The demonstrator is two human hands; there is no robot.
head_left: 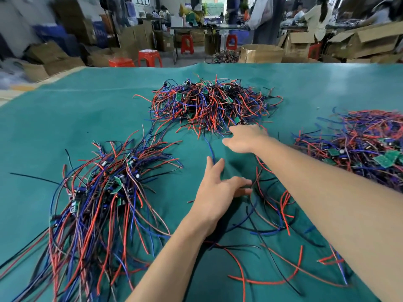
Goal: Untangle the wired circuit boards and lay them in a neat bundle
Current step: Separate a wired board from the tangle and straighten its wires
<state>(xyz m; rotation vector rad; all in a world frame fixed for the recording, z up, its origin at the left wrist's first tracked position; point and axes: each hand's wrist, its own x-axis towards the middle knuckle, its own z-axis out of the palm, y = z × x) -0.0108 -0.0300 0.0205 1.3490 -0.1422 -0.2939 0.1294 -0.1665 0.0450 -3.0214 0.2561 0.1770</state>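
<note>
Three heaps of wired circuit boards (209,103) lay on a green mat (65,118). Both hands were spread and empty: right hand (245,139) touching the middle heap's edge, left hand (218,192) beside loose wires (272,205).

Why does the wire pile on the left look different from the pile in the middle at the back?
The left pile has its wires combed roughly one way, fanning toward the person; the middle pile is a knotted heap pointing everywhere. The left pile lies apart from both hands; the right hand reaches the middle pile's near edge. Both mix red, blue and black wires with small green boards.
</note>
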